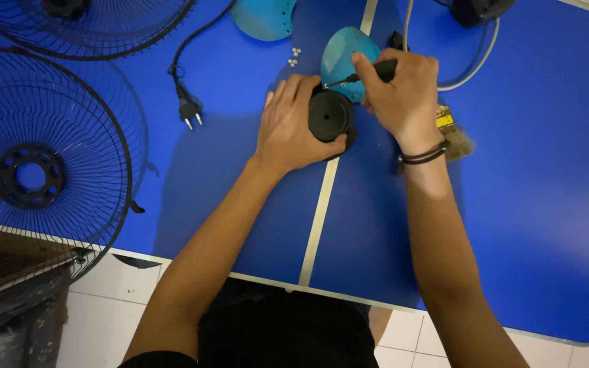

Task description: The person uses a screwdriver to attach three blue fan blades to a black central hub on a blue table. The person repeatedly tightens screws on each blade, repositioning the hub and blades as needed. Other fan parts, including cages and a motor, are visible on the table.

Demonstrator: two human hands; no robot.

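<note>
overhead, from the head camera, we note our left hand (293,126) wrapped around a black fan hub (330,116) on the blue table (526,204), fingers curled on its rim. our right hand (400,92) grips a black screwdriver (369,72), its tip at the teal blade (345,51) on the hub. small screws (295,57) lie just beside; a wire fan guard (35,150) sits far left.

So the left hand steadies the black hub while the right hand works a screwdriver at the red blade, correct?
Not quite: the blade is teal, not red, as the head view shows. The left hand does steady the black hub while the right hand works the screwdriver.
</note>
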